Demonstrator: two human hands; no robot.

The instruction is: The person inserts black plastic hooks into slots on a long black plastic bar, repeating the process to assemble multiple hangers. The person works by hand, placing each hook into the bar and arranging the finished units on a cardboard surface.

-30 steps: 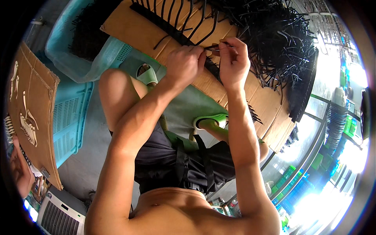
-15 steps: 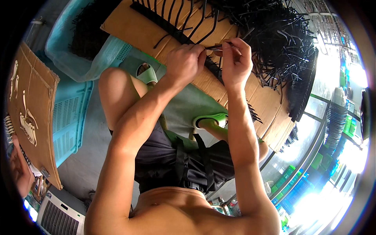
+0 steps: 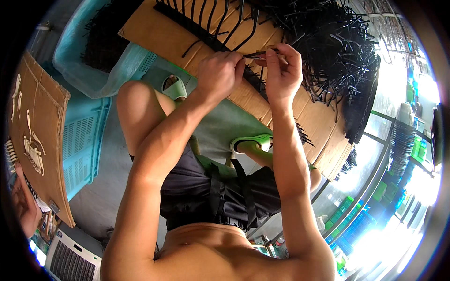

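My left hand [image 3: 219,75] is closed in a pinch above the near edge of the wooden table [image 3: 323,136]. It grips one end of a thin dark strip [image 3: 254,55]. My right hand [image 3: 284,77] pinches the other end between thumb and fingers, so the strip spans the short gap between both hands. Below them, a long black bar [image 3: 206,36] lies diagonally on the table. Several curved black strips [image 3: 241,22] stand up in a row along its far part. My hands hide part of the bar's middle.
A big heap of loose black strips [image 3: 328,51] covers the table's right side. Left stands a blue, plastic-lined crate [image 3: 70,70] with dark pieces. A cardboard sheet [image 3: 51,122] with pale pieces rests above another blue crate [image 3: 84,145]. Someone's hand [image 3: 29,206] shows at the far left.
Both hands keep their pinch on the thin strip. The right fingertips have shifted very slightly; otherwise little differs.
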